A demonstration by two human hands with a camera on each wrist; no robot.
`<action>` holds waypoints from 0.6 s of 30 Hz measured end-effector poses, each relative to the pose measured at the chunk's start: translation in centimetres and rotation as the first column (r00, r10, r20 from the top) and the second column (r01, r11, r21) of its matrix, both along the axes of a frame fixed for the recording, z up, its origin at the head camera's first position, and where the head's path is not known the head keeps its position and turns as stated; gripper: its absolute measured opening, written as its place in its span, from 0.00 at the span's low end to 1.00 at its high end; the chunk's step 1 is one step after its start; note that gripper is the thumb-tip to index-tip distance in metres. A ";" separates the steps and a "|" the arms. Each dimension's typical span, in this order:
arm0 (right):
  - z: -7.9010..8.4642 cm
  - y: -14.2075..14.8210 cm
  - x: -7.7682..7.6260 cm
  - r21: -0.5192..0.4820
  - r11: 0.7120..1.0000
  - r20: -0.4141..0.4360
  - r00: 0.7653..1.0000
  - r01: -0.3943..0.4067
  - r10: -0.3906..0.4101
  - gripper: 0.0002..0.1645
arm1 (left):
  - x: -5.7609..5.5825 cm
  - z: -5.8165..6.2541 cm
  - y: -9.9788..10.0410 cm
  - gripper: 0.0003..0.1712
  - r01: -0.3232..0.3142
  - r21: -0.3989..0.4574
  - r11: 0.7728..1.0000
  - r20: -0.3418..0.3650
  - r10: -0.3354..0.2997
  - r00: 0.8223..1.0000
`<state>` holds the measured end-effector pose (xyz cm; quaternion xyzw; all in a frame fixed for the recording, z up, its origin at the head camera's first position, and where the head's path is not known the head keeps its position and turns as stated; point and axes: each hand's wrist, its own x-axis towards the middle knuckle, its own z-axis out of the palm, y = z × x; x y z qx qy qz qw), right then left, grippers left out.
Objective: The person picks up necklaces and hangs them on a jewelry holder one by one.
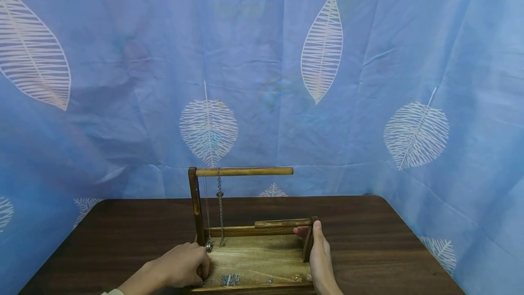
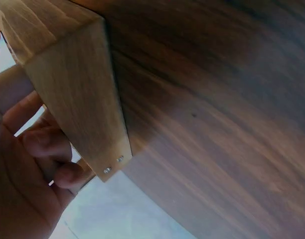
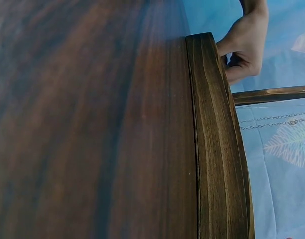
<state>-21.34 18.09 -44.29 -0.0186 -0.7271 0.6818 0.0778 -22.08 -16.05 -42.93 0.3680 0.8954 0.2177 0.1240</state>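
Observation:
A wooden jewelry stand (image 1: pixel 245 172) has a tray base (image 1: pixel 262 254), a tall left post with a long bar, and a short right post with a lower bar. My right hand (image 1: pixel 321 258) holds the right post, thumb along its outer side and fingertips behind it. My left hand (image 1: pixel 182 265) reaches over the tray's left wall (image 2: pixel 80 97) with bent fingers. That wall hides its fingertips in the left wrist view, so I cannot tell whether they pinch anything. From the long bar hang a silver chain (image 1: pixel 221 208) and a thin necklace with a silver pendant (image 1: pixel 209 246).
Silver jewelry (image 1: pixel 230 279) lies along the tray's front, with a smaller shiny piece (image 1: pixel 269 280) and gold-toned pieces (image 1: pixel 297 277) to its right. The stand sits on a dark wooden table (image 1: pixel 368 240) with a blue leaf-patterned curtain (image 1: pixel 262 67) behind.

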 end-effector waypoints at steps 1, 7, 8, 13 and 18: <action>0.0 0.0 0.0 0.001 1.000 0.000 1.000 0.001 -0.001 0.48 | 0.3 0.5 0.3 0.12 -0.008 -0.018 1.000 -0.012 0.008 1.000; -0.1 -0.1 0.0 0.004 1.000 -0.002 1.000 -0.001 0.001 0.48 | 0.7 1.0 0.6 0.12 -0.024 -0.064 0.998 -0.034 0.022 0.999; -0.1 -0.1 0.0 0.004 1.000 -0.002 1.000 -0.001 0.001 0.48 | 0.6 1.0 0.6 0.12 -0.025 -0.072 0.997 -0.028 0.023 0.999; 0.0 -0.1 0.1 0.008 1.000 0.000 1.000 -0.002 0.002 0.48 | 0.6 1.2 0.6 0.13 -0.031 -0.109 0.994 -0.005 0.031 1.000; 0.0 -0.1 0.0 0.010 1.000 -0.003 1.000 -0.003 0.003 0.48 | 0.6 1.0 0.7 0.13 -0.033 -0.110 0.993 -0.034 0.030 0.999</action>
